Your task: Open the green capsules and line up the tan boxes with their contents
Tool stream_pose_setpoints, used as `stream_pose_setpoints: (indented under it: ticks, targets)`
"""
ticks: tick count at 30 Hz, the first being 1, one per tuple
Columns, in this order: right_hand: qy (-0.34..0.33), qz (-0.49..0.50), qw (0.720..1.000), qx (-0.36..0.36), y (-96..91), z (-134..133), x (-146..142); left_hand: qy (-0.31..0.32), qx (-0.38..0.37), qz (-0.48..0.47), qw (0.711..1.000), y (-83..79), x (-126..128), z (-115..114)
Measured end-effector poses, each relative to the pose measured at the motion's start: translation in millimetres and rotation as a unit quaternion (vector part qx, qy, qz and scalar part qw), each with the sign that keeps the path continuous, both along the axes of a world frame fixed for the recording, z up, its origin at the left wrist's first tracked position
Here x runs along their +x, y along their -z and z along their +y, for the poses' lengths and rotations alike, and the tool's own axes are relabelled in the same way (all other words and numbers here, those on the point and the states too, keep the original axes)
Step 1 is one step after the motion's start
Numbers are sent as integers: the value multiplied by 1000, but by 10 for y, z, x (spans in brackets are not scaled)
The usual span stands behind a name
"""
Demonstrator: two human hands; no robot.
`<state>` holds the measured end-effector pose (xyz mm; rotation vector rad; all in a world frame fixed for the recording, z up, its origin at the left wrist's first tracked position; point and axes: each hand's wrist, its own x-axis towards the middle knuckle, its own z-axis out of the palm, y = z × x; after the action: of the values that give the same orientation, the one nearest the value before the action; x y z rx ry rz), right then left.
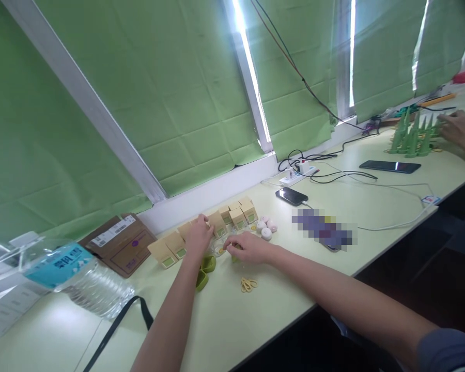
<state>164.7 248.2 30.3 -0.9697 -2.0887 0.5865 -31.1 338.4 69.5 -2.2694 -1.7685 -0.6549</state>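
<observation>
My left hand (200, 235) reaches into a row of small tan cards or boxes (163, 250) with green squares on them. Its fingers are bent at one of these pieces; whether they grip it is hidden. Beside it, my right hand (250, 248) is closed, thumb and fingers together over a small green piece (235, 257) that I cannot make out. Clear plastic pieces (219, 247) with yellow bits lie between the hands. Under my left wrist sits an open green case (208, 264). Yellow loops (248, 284) rest on the table in front of my right hand.
Round pale pink pieces (266, 233) lie right of the row. Phones (292, 196), a power strip (299, 176) and cables are farther right. A water bottle (77, 274), brown cardboard box (118, 245) and black strap stand left. Another person's hand (463, 132) is at green cones (413, 137).
</observation>
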Motion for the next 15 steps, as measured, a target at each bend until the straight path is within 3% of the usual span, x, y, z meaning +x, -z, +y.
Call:
stream_pose_setpoints:
  ticks: [4, 7, 12, 15]
  targets:
    - [-12, -6, 1000, 0, -22, -19, -1, 1, 59, 84, 995, -173, 64, -112]
    - [-18, -9, 1000, -6, -23, -21, 1, 21, 93, 153, 984, -260, 134, -71]
    - [-22, -11, 1000, 2, 11, 9, -8, 32, 13, 246, 969, -285, 280, 118]
    - [-28, -17, 999, 7, 20, 24, -16, 29, 8, 255, 966, -280, 350, 231]
